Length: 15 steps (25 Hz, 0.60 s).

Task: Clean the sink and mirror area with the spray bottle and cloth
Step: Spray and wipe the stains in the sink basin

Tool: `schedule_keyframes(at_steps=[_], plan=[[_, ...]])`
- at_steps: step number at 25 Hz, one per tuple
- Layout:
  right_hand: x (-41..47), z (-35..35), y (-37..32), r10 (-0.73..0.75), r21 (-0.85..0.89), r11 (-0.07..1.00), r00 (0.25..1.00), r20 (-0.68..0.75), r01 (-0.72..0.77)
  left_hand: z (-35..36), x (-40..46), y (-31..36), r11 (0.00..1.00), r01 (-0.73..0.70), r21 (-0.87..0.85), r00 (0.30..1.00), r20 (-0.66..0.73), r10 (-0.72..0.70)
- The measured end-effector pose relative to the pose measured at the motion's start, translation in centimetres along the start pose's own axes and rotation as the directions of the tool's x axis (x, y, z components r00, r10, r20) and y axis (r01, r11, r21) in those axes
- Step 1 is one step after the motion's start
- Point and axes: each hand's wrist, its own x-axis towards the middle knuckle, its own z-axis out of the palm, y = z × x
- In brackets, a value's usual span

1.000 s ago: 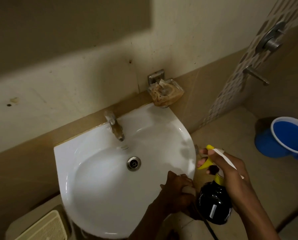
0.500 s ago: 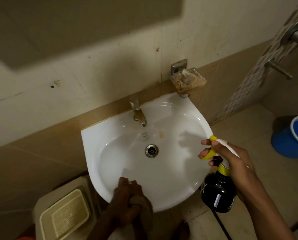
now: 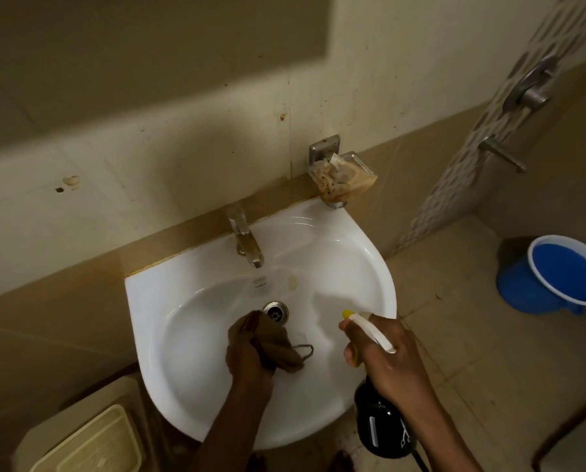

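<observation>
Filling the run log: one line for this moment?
left hand: grips cloth in sink | right hand: holds spray bottle

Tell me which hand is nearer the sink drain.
Left. The left hand, gripping the cloth, sits in the basin just below the drain. The right hand, holding the spray bottle, is off toward the sink's right rim.

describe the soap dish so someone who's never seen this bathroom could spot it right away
Start at the white sink fixed to the tiled wall, and look past the faucet to the basin's far right corner. The soap dish hangs on the wall there from a small metal bracket, just above the rim. It is the only clear, brown-stained tray, while the fittings around it are plain metal.
</observation>
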Motion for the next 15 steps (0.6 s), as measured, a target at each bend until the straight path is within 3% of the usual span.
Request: schedule_keyframes(at_steps=[4, 12, 15], plan=[[0.3, -0.2, 0.8, 0.021, -0.017, 1.0, 0.999, -0.041, -0.022, 3.9, 3.1, -3.4, 0.991, -0.072, -0.115, 0.987, -0.15, 0.054], [2.2, -2.5, 1.7, 0.068, -0.03, 0.997, 0.992, -0.103, -0.072, 14.7, 6.3, -4.0, 0.988, -0.152, 0.027, 0.934, -0.322, 0.153], [2.1, -3.6, 2.8, 0.068, 0.047, 0.997, 0.99, -0.123, -0.063, 18.1, 7.2, -4.3, 0.967, -0.153, -0.202, 0.939, -0.336, 0.078]])
